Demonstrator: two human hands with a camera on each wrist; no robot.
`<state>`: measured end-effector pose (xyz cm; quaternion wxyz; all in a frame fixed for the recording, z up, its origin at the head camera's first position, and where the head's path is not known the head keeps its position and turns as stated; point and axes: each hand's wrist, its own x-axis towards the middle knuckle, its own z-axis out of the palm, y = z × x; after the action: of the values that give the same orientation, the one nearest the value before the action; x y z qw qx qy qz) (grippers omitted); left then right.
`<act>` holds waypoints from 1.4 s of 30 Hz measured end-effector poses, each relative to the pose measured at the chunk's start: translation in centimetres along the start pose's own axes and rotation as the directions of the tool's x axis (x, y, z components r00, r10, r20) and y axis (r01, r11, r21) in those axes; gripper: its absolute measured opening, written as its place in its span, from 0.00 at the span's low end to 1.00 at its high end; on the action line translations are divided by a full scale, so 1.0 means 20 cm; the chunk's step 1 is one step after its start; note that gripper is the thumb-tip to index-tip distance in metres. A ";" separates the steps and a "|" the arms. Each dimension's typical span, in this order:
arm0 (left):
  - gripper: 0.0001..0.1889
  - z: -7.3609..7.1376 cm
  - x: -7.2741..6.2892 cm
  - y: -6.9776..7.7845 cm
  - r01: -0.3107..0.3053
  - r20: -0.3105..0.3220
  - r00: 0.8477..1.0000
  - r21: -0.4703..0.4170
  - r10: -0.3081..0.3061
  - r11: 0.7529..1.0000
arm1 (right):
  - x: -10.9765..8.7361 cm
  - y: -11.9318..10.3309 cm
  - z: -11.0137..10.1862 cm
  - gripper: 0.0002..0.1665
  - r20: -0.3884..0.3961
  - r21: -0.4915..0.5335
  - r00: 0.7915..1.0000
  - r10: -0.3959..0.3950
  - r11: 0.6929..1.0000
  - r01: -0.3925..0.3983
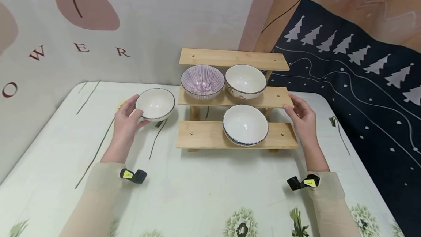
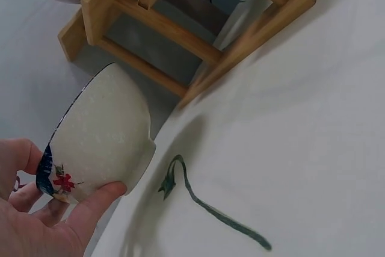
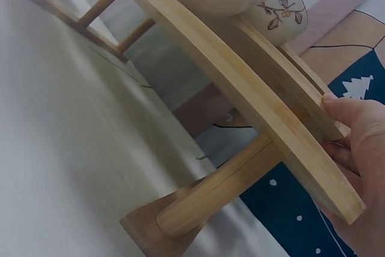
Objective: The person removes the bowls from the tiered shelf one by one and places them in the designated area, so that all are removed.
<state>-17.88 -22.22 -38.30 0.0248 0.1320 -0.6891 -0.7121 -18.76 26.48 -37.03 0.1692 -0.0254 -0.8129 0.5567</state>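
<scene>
My left hand [image 1: 127, 117] grips a white bowl [image 1: 156, 104] by its left side, left of a wooden three-step rack [image 1: 210, 134]. The left wrist view shows that bowl [image 2: 105, 130] tilted above the cloth, with a red flower and a blue patch near the thumb. My right hand [image 1: 302, 117] pinches the right end of the rack's middle shelf. On that shelf stand a purple-striped bowl [image 1: 202, 82] and a white bowl with a brown plant pattern [image 1: 246, 81], side by side. Another white bowl [image 1: 245, 125] with a dark speckled rim stands on the lowest shelf.
A white cloth [image 1: 204, 193] with green plant prints covers the table. The top shelf [image 1: 233, 58] of the rack carries nothing. Behind hangs a pale curtain [image 1: 158, 28] with letters, and at the right a dark blue cloth [image 1: 355, 83] with white trees.
</scene>
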 end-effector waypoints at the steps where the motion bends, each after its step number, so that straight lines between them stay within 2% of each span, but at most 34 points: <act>1: 0.35 0.00 0.00 -0.01 0.005 -0.002 1.000 0.004 -0.005 1.000 | 0.00 0.00 0.00 0.28 0.001 -0.003 1.000 0.003 1.000 -0.003; 18: 0.35 0.00 0.04 -0.04 0.039 -0.013 0.999 0.075 -0.038 0.996 | 0.00 0.00 0.00 0.29 0.017 -0.033 1.000 0.004 0.999 -0.004; 24: 0.34 -0.01 0.04 -0.04 0.033 0.023 0.999 0.085 -0.035 0.996 | 0.00 0.00 0.00 0.29 0.015 -0.043 1.000 0.003 0.999 -0.003; 33: 0.34 -0.03 0.04 -0.03 0.063 0.062 0.996 0.097 -0.069 0.993 | 0.00 0.00 0.00 0.28 0.012 -0.029 1.000 -0.011 1.000 0.012; 42: 0.34 -0.09 0.02 -0.02 0.061 0.080 0.993 0.227 -0.081 0.972 | 0.00 0.00 0.00 0.28 0.006 -0.038 1.000 -0.001 0.999 0.001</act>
<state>-17.89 -24.05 -38.84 -0.0465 0.1269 -0.7603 -0.6354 -18.82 26.43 -37.07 0.1665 -0.0266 -0.8237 0.5414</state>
